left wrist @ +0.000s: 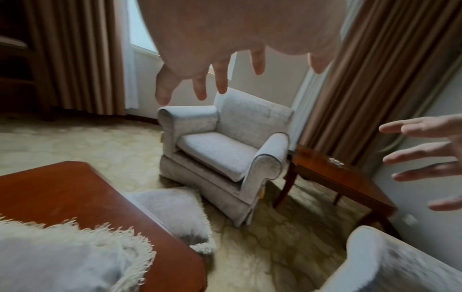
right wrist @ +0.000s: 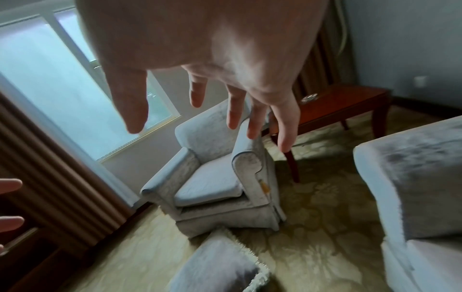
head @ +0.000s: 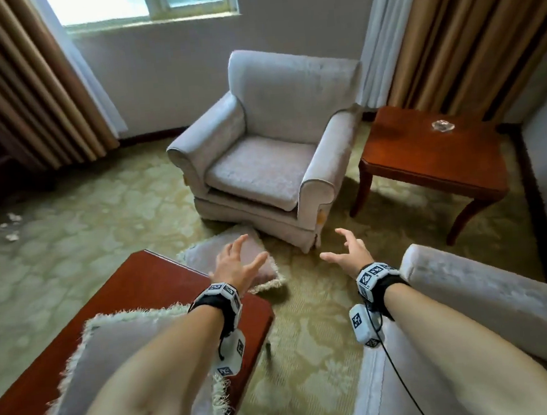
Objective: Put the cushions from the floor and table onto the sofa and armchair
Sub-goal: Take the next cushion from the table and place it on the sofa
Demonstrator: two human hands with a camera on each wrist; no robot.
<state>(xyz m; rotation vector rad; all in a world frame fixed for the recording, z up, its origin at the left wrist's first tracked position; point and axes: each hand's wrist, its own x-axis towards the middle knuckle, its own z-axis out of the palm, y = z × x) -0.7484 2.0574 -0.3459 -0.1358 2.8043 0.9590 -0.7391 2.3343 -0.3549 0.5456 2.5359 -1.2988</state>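
Note:
A grey fringed cushion (head: 201, 257) lies on the carpet between the coffee table (head: 134, 290) and the empty grey armchair (head: 262, 162). It also shows in the left wrist view as the floor cushion (left wrist: 172, 209) and in the right wrist view as the floor cushion (right wrist: 220, 262). A second fringed cushion (head: 120, 353) lies on the coffee table under my left forearm. My left hand (head: 237, 262) hovers over the floor cushion, fingers spread, holding nothing. To its right my right hand (head: 344, 251) is held out over the carpet, fingers spread and empty. The sofa arm (head: 489, 301) is at the lower right.
A wooden side table (head: 431, 155) with a small glass dish (head: 443, 125) stands right of the armchair. Brown curtains (head: 17, 83) hang on both sides of the window. Patterned green carpet (head: 71, 229) stretches to the left, with white scraps (head: 8, 226) near its far left edge.

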